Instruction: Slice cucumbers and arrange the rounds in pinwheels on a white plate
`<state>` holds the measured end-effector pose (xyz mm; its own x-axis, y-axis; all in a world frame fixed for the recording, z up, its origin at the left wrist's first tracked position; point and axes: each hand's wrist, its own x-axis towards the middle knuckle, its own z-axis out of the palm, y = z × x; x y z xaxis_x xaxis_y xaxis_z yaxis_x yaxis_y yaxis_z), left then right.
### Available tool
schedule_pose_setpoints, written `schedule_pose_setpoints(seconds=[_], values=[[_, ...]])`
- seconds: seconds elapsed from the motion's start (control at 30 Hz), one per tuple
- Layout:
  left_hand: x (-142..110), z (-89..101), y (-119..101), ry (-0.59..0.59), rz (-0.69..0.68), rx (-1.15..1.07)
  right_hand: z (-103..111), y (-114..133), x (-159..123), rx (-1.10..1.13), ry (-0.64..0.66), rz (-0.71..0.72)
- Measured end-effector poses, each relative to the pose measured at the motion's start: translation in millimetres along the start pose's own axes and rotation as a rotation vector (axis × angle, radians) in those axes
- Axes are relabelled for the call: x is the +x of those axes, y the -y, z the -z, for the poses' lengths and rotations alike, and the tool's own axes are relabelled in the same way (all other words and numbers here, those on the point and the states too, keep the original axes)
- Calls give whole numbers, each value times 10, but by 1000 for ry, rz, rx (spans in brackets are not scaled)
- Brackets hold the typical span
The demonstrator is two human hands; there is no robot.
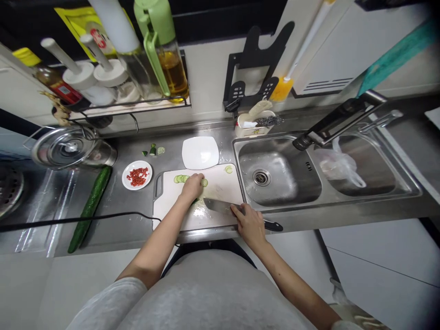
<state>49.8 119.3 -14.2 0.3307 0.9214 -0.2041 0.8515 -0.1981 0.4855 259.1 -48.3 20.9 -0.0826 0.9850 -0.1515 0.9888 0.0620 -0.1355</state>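
Observation:
On the steel counter lies a white cutting board (220, 183). My left hand (192, 187) rests on it with fingers curled over a cucumber piece, mostly hidden under the palm. Cucumber slices (180, 178) lie in a row just left of that hand, one slice (204, 182) at its right, and another slice (228, 169) near the board's far right corner. My right hand (250, 224) grips the black handle of a knife (220, 206), whose blade lies across the board's near edge, pointing left toward my left hand.
A whole cucumber (90, 207) lies left of the board, beside a small plate of chopped red chili (137, 175). An empty white plate (200, 152) sits behind the board. Cucumber ends (153, 149), a pot lid (70, 147), a double sink (275, 176) with faucet (338, 118).

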Motion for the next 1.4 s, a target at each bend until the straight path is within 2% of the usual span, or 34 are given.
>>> schedule_pose_setpoints(seconds=[0.17, 0.3, 0.37, 0.47, 0.6, 0.73, 0.9, 1.13, 1.27, 1.4], values=[[-158, 115, 106, -103, 50, -63, 7, -10, 57, 36, 15, -33], [-487, 242, 276, -156, 101, -117, -10, -40, 99, 99, 22, -78], [-702, 281, 347, -127, 107, -121, -28, -63, 119, 140, 21, -101], [-987, 290, 409, -18, 80, -42, -59, -99, 149, 177, 17, -125], [-1170, 230, 429, 86, 167, 50, -82, -121, 183, 189, 4, -131], [-1206, 187, 445, 67, 212, -34, -84, -101, 201, 194, -12, -120], [-1247, 229, 560, -31, 243, -149, -128, -89, 204, 175, -33, -98], [-1111, 402, 855, -189, 533, -115, -254, -131, 231, 179, -83, -27], [-913, 555, 971, -216, 705, -69, -297, -128, 248, 187, -89, -16], [-732, 639, 1025, -223, 782, -34, -299, -111, 255, 192, -87, -28]])
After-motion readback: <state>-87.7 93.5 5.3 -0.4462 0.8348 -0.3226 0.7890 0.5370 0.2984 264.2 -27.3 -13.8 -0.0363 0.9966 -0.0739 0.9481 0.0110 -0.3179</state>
